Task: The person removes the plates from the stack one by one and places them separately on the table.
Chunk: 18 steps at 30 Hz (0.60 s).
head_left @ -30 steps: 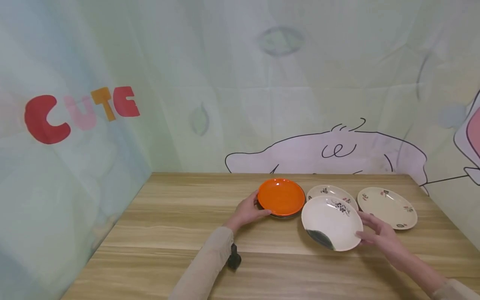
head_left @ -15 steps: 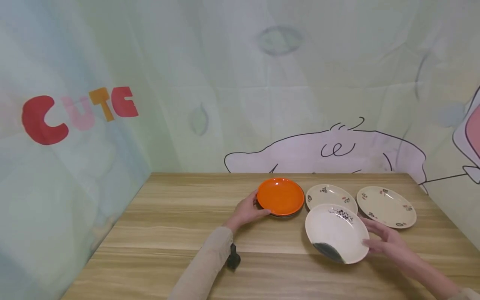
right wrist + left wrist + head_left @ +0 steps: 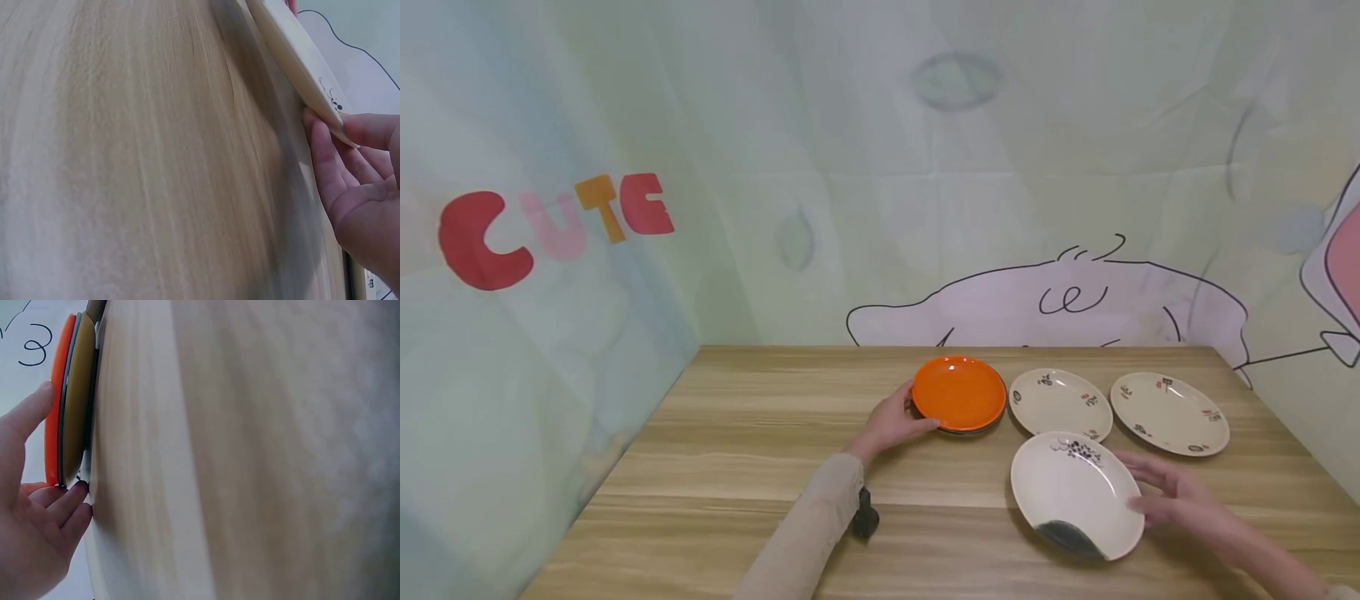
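Note:
My left hand (image 3: 891, 425) holds the left edge of a stack of plates, its thumb on the rim of the orange plate (image 3: 958, 394) on top. In the left wrist view the fingers lie low against the stack's edge, where a mustard-coloured plate (image 3: 79, 381) shows beneath the orange one. My right hand (image 3: 1176, 496) pinches the right rim of a round white plate (image 3: 1067, 487) with a dark flower print and a dark green patch. This plate is tilted, its shadow falling on the table in the right wrist view.
Two cream oval plates with small printed motifs lie toward the back right, one oval plate (image 3: 1060, 400) just behind the white plate and another oval plate (image 3: 1168, 417) farther right. A small black object (image 3: 865, 517) shows at the left wrist. A printed cloth (image 3: 775, 250) hangs behind the wooden table (image 3: 760, 467).
The right hand has brought the white plate nearer and slightly right, away from over the middle oval plate, which now shows more fully. The left hand stays at the stack.

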Available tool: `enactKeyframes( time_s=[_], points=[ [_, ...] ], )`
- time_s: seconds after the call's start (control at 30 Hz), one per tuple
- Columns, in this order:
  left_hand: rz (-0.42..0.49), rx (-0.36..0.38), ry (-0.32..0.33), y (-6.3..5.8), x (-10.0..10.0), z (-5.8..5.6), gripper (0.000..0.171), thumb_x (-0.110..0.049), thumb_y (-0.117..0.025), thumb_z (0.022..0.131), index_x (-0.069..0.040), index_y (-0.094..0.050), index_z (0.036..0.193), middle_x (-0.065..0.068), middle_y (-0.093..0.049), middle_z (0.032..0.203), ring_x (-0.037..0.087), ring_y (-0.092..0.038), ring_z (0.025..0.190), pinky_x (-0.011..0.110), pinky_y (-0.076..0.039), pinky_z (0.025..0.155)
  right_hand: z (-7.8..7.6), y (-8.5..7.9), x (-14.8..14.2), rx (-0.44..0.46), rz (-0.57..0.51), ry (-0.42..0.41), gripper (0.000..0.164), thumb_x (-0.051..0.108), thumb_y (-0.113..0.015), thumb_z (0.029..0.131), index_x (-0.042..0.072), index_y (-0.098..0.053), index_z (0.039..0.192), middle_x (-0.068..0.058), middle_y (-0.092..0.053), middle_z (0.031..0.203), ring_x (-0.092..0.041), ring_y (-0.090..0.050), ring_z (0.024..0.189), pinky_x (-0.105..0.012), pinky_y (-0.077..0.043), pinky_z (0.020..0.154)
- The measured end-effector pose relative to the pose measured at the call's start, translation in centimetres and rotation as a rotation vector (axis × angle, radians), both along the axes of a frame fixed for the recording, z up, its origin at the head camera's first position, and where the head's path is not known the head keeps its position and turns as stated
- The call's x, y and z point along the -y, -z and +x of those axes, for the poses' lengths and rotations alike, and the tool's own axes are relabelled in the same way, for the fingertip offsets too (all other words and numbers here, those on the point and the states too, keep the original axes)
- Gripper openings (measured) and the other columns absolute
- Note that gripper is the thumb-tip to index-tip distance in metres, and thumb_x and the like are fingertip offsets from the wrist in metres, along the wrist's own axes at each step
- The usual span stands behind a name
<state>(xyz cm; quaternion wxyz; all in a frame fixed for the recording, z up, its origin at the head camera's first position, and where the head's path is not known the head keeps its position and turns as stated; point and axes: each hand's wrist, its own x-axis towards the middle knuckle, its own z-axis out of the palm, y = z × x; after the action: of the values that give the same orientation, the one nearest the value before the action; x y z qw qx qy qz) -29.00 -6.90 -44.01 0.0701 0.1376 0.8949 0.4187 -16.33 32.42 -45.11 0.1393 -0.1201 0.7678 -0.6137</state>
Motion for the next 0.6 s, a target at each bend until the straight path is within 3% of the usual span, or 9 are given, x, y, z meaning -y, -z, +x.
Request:
enactKeyframes(
  time_s=[0.23, 0.6],
  points=[
    [-0.003, 0.003, -0.007, 0.1, 0.0, 0.0, 0.087, -0.038, -0.072, 0.075, -0.010, -0.026, 0.143, 0.009, -0.042, 0.138, 0.023, -0.044, 0.122, 0.039, -0.035, 0.102, -0.2, 0.4, -0.9, -0.014, -0.054, -0.129, 0.056, 0.002, -0.054, 0.087, 0.012, -0.036, 0.138, 0.026, -0.052, 0.117, -0.011, -0.059, 0.097, -0.040, -0.054, 0.071],
    [0.002, 0.000, 0.004, 0.0, 0.0, 0.0, 0.088, -0.039, -0.073, 0.075, -0.008, -0.025, 0.143, 0.010, -0.042, 0.138, 0.024, -0.043, 0.123, 0.040, -0.035, 0.102, -0.2, 0.1, -2.0, 0.022, -0.065, -0.238, 0.054, 0.000, -0.049, 0.089, 0.014, -0.035, 0.139, 0.022, -0.052, 0.123, -0.007, -0.056, 0.104, -0.039, -0.052, 0.077]
  ],
)
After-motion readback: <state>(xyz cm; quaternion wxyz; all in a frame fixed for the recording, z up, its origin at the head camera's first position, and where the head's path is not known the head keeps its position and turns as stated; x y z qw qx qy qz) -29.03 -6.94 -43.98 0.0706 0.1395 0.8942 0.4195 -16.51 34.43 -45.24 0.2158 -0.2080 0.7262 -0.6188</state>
